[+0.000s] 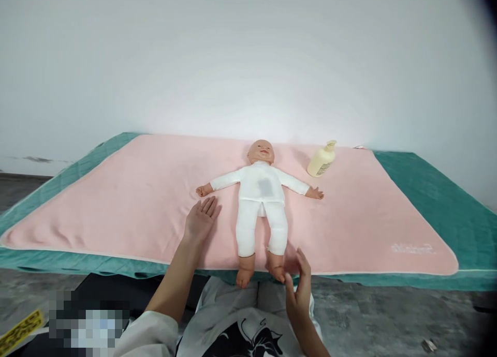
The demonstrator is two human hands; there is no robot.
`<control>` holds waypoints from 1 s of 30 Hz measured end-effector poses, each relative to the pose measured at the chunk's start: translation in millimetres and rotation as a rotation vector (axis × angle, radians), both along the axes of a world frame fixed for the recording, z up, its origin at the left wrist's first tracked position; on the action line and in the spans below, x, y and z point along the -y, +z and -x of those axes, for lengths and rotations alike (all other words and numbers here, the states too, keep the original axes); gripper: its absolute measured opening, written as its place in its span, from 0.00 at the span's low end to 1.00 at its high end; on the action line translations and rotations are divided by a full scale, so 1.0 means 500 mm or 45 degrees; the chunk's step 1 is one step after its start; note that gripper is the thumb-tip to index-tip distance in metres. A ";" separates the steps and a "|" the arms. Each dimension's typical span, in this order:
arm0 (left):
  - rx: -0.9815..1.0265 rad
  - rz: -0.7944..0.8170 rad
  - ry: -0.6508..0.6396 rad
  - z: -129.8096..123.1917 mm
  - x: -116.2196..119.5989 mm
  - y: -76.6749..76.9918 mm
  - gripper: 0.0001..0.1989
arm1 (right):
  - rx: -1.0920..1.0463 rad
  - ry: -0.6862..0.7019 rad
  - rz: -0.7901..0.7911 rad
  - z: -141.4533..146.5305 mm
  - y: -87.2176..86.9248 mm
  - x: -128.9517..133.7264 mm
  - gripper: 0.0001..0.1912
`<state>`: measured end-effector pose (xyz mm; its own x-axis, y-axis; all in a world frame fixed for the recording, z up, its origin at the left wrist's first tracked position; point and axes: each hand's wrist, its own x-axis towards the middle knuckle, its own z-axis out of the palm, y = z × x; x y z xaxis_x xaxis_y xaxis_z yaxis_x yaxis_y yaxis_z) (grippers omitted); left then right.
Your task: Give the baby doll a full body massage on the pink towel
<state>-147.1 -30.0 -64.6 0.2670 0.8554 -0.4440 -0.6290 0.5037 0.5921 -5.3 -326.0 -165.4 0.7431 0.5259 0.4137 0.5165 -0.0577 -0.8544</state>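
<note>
A baby doll [262, 189] with a white cloth body lies face up, arms spread, its feet over the near edge of a pink mat [349, 222]. My left hand [202, 220] is palm up with fingers stretched out, just below the doll's hand on the left side of the view, and holds nothing. Beside the doll's foot on the right is my right hand [298, 289], its thumb and fingers apart and nothing between them. The thumb is close to that foot; whether they touch I cannot tell.
A pale yellow pump bottle [321, 161] stands tilted in view on the mat, right of the doll's head. Under the mat is a green padded surface [438, 207], against a white wall [248, 62]. A black item [104, 289] lies below the near edge at left.
</note>
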 end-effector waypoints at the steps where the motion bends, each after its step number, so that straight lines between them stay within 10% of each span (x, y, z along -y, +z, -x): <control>1: 0.039 0.016 0.013 -0.003 -0.007 0.000 0.14 | 0.066 0.034 -0.005 0.009 -0.012 0.009 0.29; 7: 0.066 0.103 0.133 -0.022 -0.040 -0.001 0.15 | 0.381 0.168 -0.008 0.014 -0.052 0.004 0.37; 19: -0.227 0.040 0.381 -0.114 -0.151 -0.004 0.06 | 0.490 -0.128 -0.206 0.015 -0.039 -0.025 0.32; 30: -0.438 -0.785 0.648 -0.193 -0.148 0.009 0.18 | 0.156 -0.171 -0.393 -0.037 0.120 -0.064 0.29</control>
